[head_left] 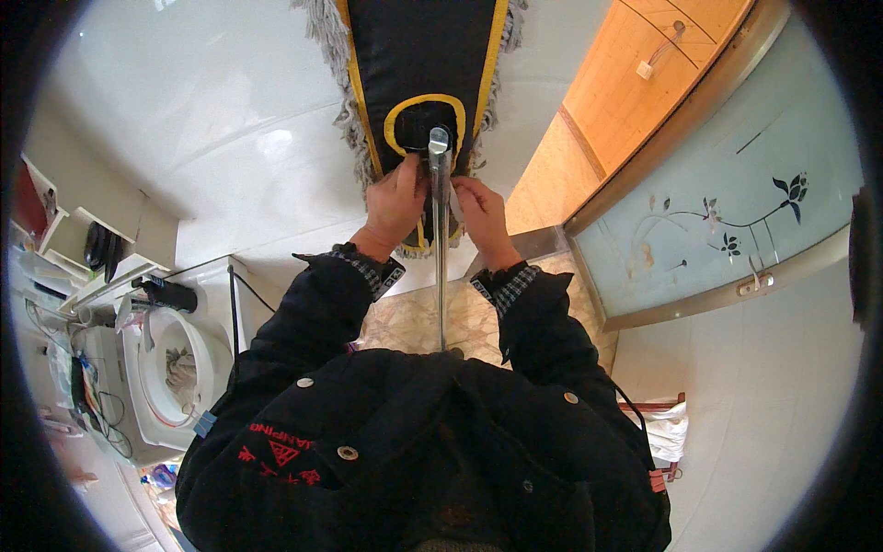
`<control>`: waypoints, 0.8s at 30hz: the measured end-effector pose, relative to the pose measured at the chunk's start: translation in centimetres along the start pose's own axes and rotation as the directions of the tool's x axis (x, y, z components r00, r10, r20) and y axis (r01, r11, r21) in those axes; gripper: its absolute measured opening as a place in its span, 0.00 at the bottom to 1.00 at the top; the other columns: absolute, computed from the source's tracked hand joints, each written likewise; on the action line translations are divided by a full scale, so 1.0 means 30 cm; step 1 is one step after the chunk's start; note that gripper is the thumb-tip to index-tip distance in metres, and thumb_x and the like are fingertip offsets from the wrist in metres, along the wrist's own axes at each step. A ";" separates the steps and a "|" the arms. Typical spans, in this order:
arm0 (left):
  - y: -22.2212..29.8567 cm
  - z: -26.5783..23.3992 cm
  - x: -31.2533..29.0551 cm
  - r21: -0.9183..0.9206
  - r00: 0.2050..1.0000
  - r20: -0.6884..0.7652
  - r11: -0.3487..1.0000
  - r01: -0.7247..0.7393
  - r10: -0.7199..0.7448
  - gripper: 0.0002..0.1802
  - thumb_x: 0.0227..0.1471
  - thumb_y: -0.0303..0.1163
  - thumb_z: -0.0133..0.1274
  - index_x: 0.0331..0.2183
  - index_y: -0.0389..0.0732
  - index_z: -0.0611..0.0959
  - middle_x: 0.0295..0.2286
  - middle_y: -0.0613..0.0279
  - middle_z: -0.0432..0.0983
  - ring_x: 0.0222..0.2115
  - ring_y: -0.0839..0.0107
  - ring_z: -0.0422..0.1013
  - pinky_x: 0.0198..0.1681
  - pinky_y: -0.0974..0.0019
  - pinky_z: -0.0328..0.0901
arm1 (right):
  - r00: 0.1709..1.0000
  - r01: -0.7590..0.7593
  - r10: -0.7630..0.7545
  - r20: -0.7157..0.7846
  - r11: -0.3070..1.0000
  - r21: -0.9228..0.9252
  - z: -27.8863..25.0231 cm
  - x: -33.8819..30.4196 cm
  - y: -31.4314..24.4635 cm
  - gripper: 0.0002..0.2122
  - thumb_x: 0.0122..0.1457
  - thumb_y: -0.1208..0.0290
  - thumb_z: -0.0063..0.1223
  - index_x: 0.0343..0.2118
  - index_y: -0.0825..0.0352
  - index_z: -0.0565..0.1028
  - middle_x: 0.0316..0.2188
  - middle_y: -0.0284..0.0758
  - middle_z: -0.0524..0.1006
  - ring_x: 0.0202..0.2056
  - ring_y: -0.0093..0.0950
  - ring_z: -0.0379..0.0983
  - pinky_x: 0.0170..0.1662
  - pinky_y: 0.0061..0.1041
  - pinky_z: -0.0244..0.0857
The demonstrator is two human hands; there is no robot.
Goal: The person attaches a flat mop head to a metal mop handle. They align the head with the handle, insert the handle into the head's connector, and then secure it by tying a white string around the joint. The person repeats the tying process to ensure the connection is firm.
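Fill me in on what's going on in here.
Someone in a dark jacket is handling a black mop head with yellow trim and grey fringe. The left-hand grip is left of the metal pole, the right-hand grip right of it, both at the mop head's near end. Exactly what the fingers hold is partly hidden. A washbasin stands to the left.

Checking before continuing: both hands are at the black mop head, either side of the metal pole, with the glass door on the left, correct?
Not quite: the head view shows the glass door on the right. The left hand and right hand are at the black mop head, either side of the metal pole.
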State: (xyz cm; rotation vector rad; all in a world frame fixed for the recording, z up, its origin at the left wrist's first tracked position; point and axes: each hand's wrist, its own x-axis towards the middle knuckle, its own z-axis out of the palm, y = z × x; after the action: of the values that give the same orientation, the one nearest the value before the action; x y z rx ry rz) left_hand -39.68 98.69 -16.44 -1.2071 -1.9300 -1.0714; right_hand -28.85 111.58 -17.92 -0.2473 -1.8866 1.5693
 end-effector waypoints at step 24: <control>-0.028 -0.066 -0.029 -0.224 0.978 0.190 0.974 -0.044 0.088 0.14 0.46 0.22 0.54 0.38 0.38 0.76 0.34 0.54 0.75 0.32 0.53 0.74 0.31 0.58 0.70 | 0.936 -0.351 0.342 0.084 0.889 0.295 0.028 -0.019 0.104 0.08 0.61 0.74 0.51 0.39 0.69 0.78 0.26 0.27 0.76 0.25 0.16 0.68 0.28 0.18 0.63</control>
State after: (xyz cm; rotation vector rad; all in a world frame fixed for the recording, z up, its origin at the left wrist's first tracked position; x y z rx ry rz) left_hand -39.96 96.39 -16.46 -1.5415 -1.9411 -1.1916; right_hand -29.74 111.41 -21.07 -0.4443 -1.6516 2.0905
